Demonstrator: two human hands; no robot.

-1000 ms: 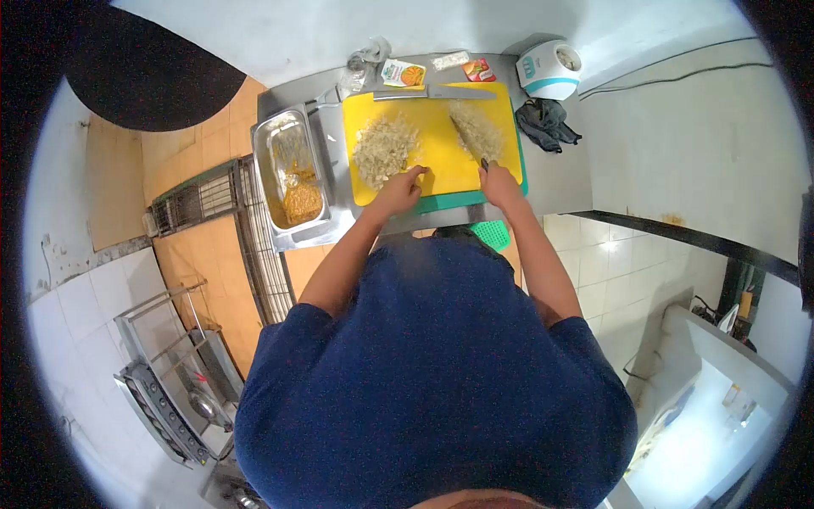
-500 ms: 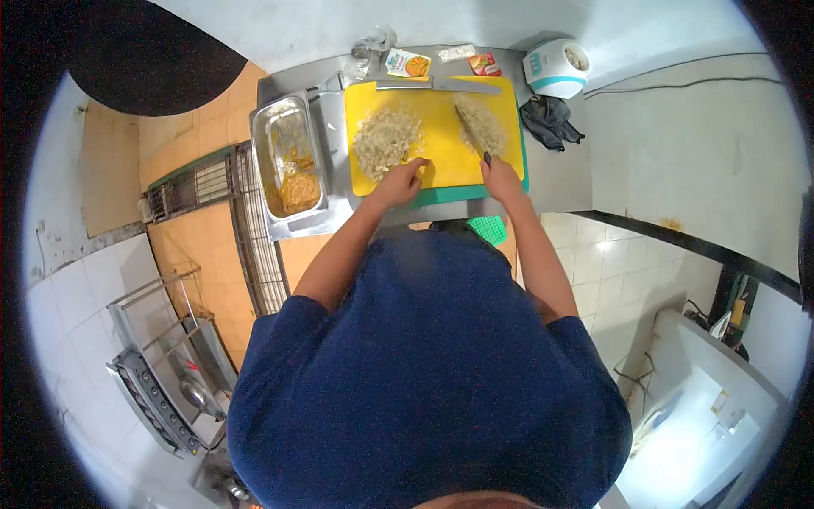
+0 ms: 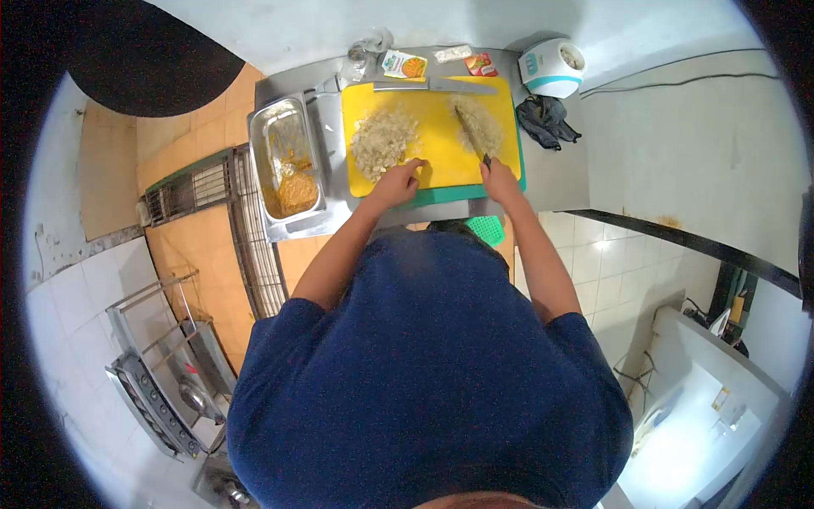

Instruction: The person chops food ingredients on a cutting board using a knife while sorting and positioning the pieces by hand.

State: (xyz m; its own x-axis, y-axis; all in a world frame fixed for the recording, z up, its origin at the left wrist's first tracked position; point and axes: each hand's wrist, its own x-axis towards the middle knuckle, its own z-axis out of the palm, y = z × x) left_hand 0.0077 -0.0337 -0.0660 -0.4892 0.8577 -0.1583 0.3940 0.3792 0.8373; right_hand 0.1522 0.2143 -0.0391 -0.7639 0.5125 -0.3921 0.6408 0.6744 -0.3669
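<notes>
My right hand (image 3: 501,180) is wrapped round the handle of a kitchen knife (image 3: 469,134). Its blade points away from me and lies along the left side of a finely chopped pale heap (image 3: 487,125), which looks like onion. My left hand (image 3: 396,183) rests at the near edge of the yellow cutting board (image 3: 437,140), index finger stretched out and the others partly hidden. Just beyond it is a larger heap of coarser pale pieces (image 3: 380,142). A second knife (image 3: 458,86) lies flat along the board's far edge.
Left of the board stands a steel pan (image 3: 318,161) with an orange-brown mixture (image 3: 297,193). A green board (image 3: 445,196) lies underneath the yellow one. Behind are food packets (image 3: 404,64) and a clear plastic item (image 3: 356,61). A white container (image 3: 551,69) and black bag (image 3: 547,120) sit at right.
The whole view has shifted slightly, moving the board and pan a little left and up. Both hands and the knife keep nearly the same place relative to the board.
</notes>
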